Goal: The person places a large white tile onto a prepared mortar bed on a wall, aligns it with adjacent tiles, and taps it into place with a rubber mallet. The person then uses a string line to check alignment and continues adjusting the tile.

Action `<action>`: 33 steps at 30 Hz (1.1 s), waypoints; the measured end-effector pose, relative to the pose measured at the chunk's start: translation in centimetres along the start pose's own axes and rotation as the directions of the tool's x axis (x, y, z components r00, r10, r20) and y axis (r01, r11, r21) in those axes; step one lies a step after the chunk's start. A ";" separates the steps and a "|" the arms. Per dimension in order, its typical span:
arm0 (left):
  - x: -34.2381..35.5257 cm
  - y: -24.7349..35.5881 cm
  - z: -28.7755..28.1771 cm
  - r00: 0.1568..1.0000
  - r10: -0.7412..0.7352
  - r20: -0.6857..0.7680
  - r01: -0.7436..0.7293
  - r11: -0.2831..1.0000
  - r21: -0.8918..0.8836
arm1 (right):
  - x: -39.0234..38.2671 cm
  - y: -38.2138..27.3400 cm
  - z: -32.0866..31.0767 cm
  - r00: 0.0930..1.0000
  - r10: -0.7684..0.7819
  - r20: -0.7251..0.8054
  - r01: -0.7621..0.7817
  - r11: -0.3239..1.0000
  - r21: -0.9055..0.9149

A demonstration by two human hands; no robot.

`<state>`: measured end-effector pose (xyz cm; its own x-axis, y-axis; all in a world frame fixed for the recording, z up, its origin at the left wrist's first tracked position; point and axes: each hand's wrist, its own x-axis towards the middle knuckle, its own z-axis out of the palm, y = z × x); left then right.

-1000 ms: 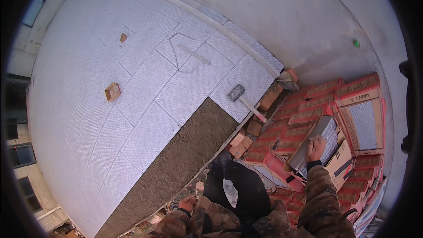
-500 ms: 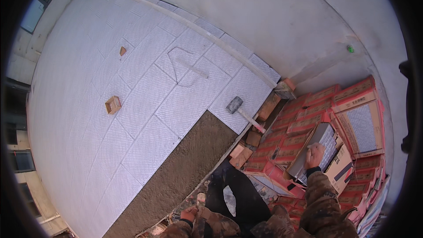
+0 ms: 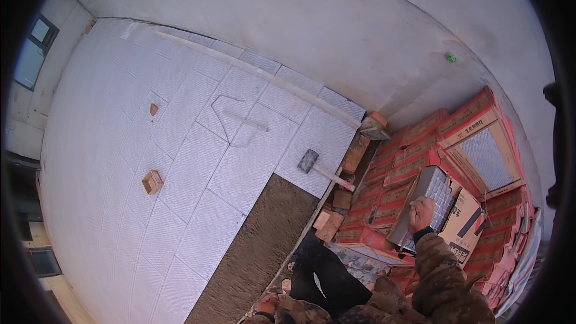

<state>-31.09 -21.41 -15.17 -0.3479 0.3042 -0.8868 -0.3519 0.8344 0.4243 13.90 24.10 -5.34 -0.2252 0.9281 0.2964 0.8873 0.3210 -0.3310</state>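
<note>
My right hand is closed over the upper edge of a grey tile in an opened cardboard carton. Behind the fingers, the carton shows a patterned silvery tile face, and its brown flap is folded outward. Low in the picture, my left hand is beside my leg with its fingers curled; what it holds, if anything, is hidden. A rubber mallet lies on the laid floor tiles, its pale handle reaching toward the bricks.
Red tile cartons are stacked by the wall at right. Bare brown mortar borders the tiles. Loose bricks line the edge. A long straight bar, a bent wire and a small open box lie on the tiles.
The view has shifted, so the floor and mallet appear lower and further left. My right hand remains at the carton, gripping the tile edge; my left hand sits lower in the picture.
</note>
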 end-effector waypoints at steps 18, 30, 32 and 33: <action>-0.1 0.3 -2.7 0.931 0.365 -0.019 -0.331 0.864 0.381 | -0.1 0.1 0.2 0.996 0.078 0.050 -0.077 0.996 -0.035; -1.2 -4.1 -4.4 0.961 0.208 0.181 -0.136 0.929 -0.343 | -0.2 0.5 0.6 0.992 0.049 0.113 -0.039 0.995 -0.087; -3.7 -2.6 -4.0 0.994 0.045 -0.095 -0.049 0.998 -0.034 | -0.1 0.4 0.6 0.985 0.076 0.157 -0.056 0.990 -0.129; -5.2 -1.5 -3.9 0.988 -0.026 -0.155 0.023 1.000 -0.019 | -0.1 0.4 0.6 0.973 0.123 0.195 -0.092 0.983 -0.161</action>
<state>-32.11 -26.05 -10.51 -0.4690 0.2080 -0.8584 -0.3759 0.8325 0.4071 13.99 24.27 -5.99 -0.1880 0.9794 0.0733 0.9574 0.1994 -0.2088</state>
